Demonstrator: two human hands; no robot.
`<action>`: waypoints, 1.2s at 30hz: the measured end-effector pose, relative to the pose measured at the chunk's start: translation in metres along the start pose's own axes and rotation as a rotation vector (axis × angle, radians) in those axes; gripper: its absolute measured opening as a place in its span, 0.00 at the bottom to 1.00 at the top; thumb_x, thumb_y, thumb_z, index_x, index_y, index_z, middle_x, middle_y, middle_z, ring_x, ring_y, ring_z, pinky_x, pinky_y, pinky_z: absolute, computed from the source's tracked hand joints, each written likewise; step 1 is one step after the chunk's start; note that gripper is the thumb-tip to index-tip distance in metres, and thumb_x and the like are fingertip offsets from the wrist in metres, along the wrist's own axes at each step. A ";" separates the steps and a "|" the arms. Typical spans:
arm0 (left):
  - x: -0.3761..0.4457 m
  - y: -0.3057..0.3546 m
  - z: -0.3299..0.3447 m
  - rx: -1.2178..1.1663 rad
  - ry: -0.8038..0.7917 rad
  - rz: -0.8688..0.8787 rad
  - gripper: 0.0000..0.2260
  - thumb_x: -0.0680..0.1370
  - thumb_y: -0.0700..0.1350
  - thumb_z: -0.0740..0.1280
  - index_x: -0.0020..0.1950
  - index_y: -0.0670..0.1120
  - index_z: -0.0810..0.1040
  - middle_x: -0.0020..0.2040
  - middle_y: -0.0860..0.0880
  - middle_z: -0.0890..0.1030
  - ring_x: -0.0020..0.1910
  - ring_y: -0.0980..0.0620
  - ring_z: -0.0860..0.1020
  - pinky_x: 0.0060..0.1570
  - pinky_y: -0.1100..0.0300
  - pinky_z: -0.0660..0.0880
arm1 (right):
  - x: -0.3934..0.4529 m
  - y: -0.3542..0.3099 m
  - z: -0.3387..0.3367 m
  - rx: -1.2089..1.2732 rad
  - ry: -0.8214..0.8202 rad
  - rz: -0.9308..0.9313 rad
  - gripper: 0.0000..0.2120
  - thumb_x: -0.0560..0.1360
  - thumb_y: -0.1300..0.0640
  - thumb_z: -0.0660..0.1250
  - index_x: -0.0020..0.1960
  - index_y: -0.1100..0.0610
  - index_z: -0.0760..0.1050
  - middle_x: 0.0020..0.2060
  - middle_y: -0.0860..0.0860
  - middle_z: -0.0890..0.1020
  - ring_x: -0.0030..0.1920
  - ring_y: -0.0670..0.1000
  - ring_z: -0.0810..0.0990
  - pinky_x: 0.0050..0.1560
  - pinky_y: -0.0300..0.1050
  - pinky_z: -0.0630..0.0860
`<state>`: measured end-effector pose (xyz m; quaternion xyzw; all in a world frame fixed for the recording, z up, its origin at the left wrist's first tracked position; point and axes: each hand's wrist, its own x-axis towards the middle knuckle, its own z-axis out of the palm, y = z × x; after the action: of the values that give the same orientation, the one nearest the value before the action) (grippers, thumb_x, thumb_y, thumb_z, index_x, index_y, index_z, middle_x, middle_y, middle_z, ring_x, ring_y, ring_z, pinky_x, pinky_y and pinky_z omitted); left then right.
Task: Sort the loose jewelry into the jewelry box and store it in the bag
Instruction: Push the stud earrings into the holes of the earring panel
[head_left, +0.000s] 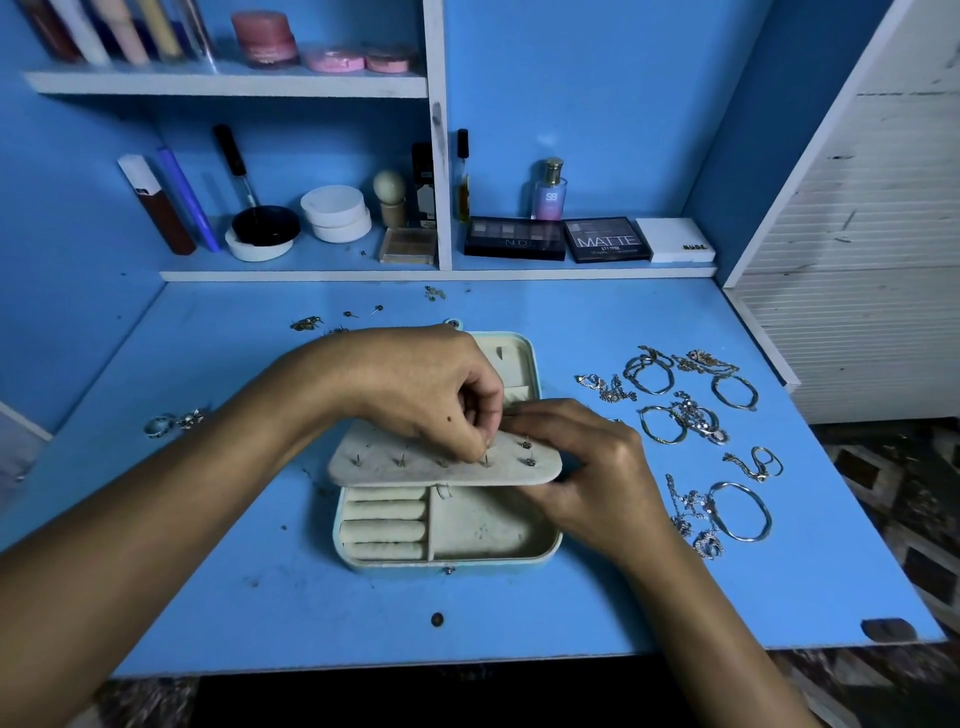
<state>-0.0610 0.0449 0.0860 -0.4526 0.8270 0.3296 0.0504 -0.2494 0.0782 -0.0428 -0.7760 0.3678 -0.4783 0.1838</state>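
Nearest to me are the two bare forearms reaching in over the blue desk, and between them sits the open jewelry box, pale blue outside with a cream lining. Its front half shows a row of ring rolls on the left and a plain compartment on the right. A cream earring panel is folded out flat across the middle of the box, with several stud earrings poking through it.

My left hand hovers over that panel with its fingers curled down, fingertips pinched at the panel's surface (what they hold is too small to make out). My right hand grips the panel's right end, thumb along the top edge.

To the right of the box, loose bangles and tangled chains lie spread on the desk. More small earrings lie scattered behind the box, and a few pieces sit well off to the left. Eyeshadow palettes rest on the shelf behind.
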 end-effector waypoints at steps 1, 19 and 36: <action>0.000 0.000 0.000 0.001 -0.001 -0.002 0.04 0.70 0.44 0.72 0.40 0.53 0.83 0.35 0.60 0.81 0.34 0.65 0.76 0.37 0.68 0.73 | 0.000 0.000 0.000 0.001 -0.002 0.005 0.12 0.70 0.56 0.77 0.52 0.60 0.85 0.50 0.51 0.86 0.52 0.47 0.84 0.54 0.45 0.80; -0.021 -0.062 0.004 -0.710 0.556 0.123 0.07 0.75 0.46 0.71 0.44 0.43 0.81 0.39 0.50 0.83 0.41 0.54 0.81 0.48 0.61 0.79 | 0.022 -0.021 -0.010 0.111 0.004 0.251 0.27 0.67 0.52 0.81 0.63 0.49 0.76 0.49 0.40 0.84 0.54 0.43 0.82 0.55 0.33 0.75; -0.012 -0.082 0.047 -1.145 1.182 0.021 0.15 0.82 0.41 0.61 0.39 0.51 0.83 0.40 0.55 0.84 0.40 0.58 0.80 0.44 0.60 0.75 | 0.061 -0.026 -0.006 0.207 -0.001 0.347 0.19 0.71 0.56 0.78 0.56 0.45 0.74 0.47 0.37 0.82 0.48 0.44 0.82 0.47 0.36 0.78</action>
<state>-0.0005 0.0510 0.0130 -0.4995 0.4250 0.4081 -0.6351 -0.2277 0.0501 0.0129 -0.6782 0.4448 -0.4743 0.3425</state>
